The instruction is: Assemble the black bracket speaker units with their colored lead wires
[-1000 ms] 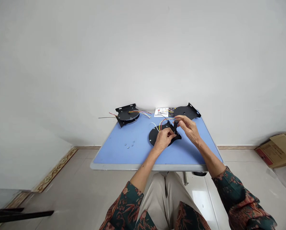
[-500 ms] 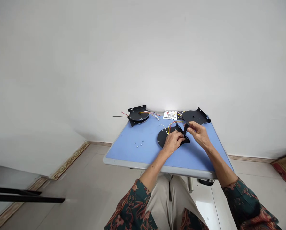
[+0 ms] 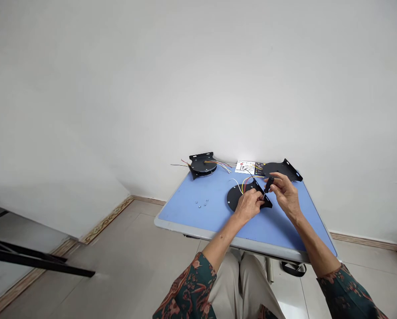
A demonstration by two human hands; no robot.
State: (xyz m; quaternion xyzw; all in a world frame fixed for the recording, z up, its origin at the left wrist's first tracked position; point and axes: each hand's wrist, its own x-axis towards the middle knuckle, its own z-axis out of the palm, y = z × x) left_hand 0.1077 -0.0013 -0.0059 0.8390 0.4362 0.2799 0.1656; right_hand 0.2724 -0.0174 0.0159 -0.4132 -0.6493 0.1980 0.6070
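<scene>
My left hand [image 3: 249, 204] presses on a black metal bracket [image 3: 264, 195] joined to a round black plate [image 3: 234, 198], with its fingers closed on the bracket's edge. My right hand [image 3: 286, 191] pinches a small black-handled screwdriver [image 3: 269, 185] just above that bracket, and its tip is hidden by my fingers. Yellow, red and white wires [image 3: 246, 182] rise from the plate. Farther left, a second round unit with a bracket [image 3: 203, 165] trails coloured wires. A loose black bracket plate [image 3: 280, 169] lies behind my right hand.
A printed instruction sheet [image 3: 245, 166] lies at the far edge of the blue table [image 3: 198, 217]. A few small screws [image 3: 201, 203] sit on the table left of the plate. Black metal rods [image 3: 35, 259] cross the floor at lower left.
The whole view has swung, so the table sits farther right in the picture. Both hands keep their places on the bracket and screwdriver, with no visible change of hold.
</scene>
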